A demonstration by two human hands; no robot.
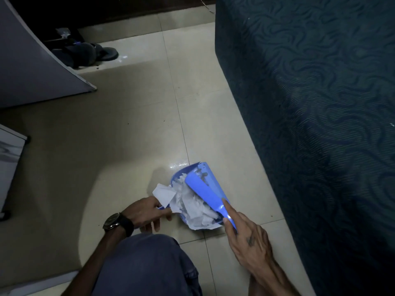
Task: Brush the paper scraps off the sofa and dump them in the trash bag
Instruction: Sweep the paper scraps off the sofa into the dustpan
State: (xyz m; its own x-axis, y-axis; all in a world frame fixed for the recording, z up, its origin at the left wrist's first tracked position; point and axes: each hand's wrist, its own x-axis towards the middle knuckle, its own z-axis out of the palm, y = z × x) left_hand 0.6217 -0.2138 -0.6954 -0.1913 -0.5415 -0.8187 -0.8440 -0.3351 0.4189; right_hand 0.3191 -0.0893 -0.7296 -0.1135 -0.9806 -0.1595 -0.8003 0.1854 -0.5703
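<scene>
no brand, label or legible writing is visible on any item; the dial of the wristwatch [111, 221] is too dark to read. the blue dustpan [210, 184] lies on the tiled floor [136, 135], just beside the dark patterned sofa [310, 103]. it is heaped with white paper scraps [192, 201], which spill over its near edge and hide most of its inside. the left hand [147, 212] has its grip closed on a blue part at the pan's left side, largely hidden by a loose scrap. the right hand [248, 236] has its grip clamped on the handle of the blue brush [203, 190], index finger stretched along it; the brush rests across the scraps, its bristles hard to make out. a knee in blue fabric [145, 265] fills the lower frame. dark footwear [85, 54] lies far left in shadow. one small white speck shows on the sofa's right side.
</scene>
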